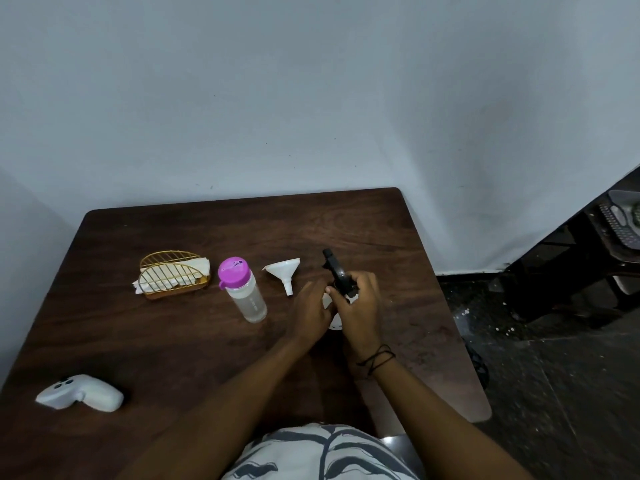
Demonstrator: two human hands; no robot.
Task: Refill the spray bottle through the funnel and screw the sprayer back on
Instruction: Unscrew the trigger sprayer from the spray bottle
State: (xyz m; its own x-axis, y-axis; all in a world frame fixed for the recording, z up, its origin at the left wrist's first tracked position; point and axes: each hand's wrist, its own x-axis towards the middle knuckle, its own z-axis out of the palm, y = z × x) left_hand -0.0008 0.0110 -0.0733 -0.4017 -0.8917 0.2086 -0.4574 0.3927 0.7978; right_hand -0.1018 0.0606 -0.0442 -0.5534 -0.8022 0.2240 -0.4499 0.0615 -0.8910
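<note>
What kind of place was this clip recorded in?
Probably a plain room in a home or small eatery, hard to say which. A dark wooden table stands against a bare pale wall, with a gold wire napkin holder on it and a speckled dark floor alongside.

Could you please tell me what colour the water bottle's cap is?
The cap is bright magenta-purple, shown best in the head view.

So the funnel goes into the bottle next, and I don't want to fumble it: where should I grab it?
Grip the funnel by its wide cone rim, fingers coming from above. It lies on its side on the table, spout pointing toward the person, so the rim stands highest and the thin spout stays free to go in.
</note>
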